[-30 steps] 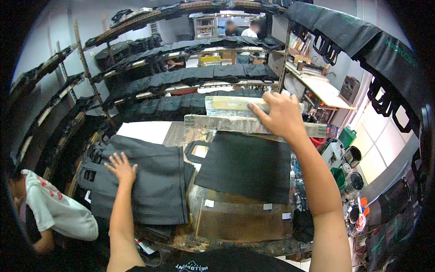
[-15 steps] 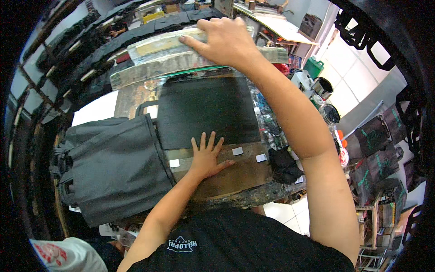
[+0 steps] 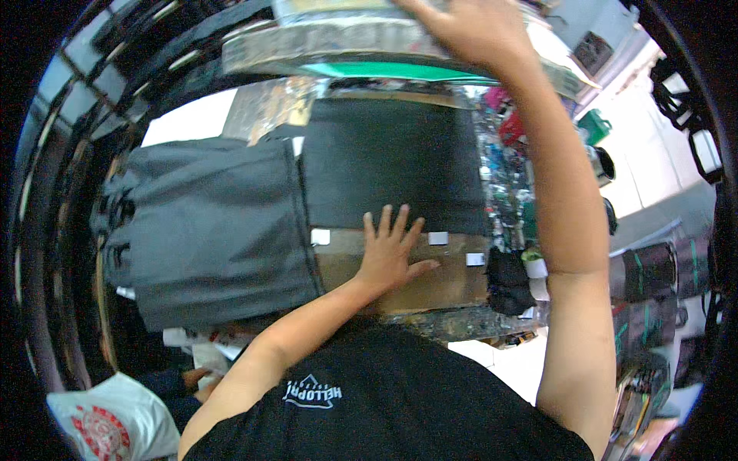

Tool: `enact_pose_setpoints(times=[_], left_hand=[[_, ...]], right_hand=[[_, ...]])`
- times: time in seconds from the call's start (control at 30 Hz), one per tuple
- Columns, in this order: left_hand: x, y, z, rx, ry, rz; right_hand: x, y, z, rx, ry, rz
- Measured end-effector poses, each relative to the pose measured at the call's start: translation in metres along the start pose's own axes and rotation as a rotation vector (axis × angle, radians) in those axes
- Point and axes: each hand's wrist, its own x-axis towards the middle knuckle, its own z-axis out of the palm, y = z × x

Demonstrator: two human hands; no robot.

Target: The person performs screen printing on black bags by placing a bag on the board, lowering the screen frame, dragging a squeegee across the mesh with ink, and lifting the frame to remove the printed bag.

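My left hand [image 3: 390, 257] lies flat with fingers spread on a brown board [image 3: 442, 288], its fingertips at the near edge of a flat black fabric piece [image 3: 396, 165]. Small white tabs [image 3: 438, 239] sit along that edge. At the top of the view my right hand [image 3: 492, 34] grips a worn wooden screen-printing frame [image 3: 330, 42]; its fingers are partly cut off by the picture's edge. The frame is tilted up beyond the fabric, and green mesh [image 3: 400, 71] shows beneath it. Left of the fabric lies a pile of black fabric bags [image 3: 219, 230].
A crumpled black cloth [image 3: 509, 280] rests at the board's right. Further right are a green container [image 3: 594, 125] and dark bags with green prints [image 3: 649, 276]. Racks line the left side. Another person's white clothing [image 3: 115, 415] with a red print shows at lower left.
My right hand and the frame have risen toward the upper edge, and more green mesh shows. The whole view has shifted. My left hand stays flat at the fabric's near edge.
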Motion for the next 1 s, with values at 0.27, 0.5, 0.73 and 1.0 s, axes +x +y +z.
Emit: enact_pose_setpoints(times=[0.27, 0.5, 0.73, 1.0], left_hand=[[-0.02, -0.058, -0.083, 0.083, 0.22, -0.252], [-0.172, -0.207, -0.206, 0.466, 0.495, -1.021], [-0.287, -0.3, -0.264, 0.624, 0.425, -1.355], [-0.264, -0.308, -0.28, 0.439, 0.267, -1.51]], right_hand=[[-0.003, 0.011, 0.005, -0.019, 0.126, -0.094], [0.003, 0.026, 0.027, 0.014, 0.244, -0.187], [0.004, 0.008, 0.023, 0.043, 0.229, -0.151], [-0.006, 0.0, 0.026, -0.012, 0.219, -0.113]])
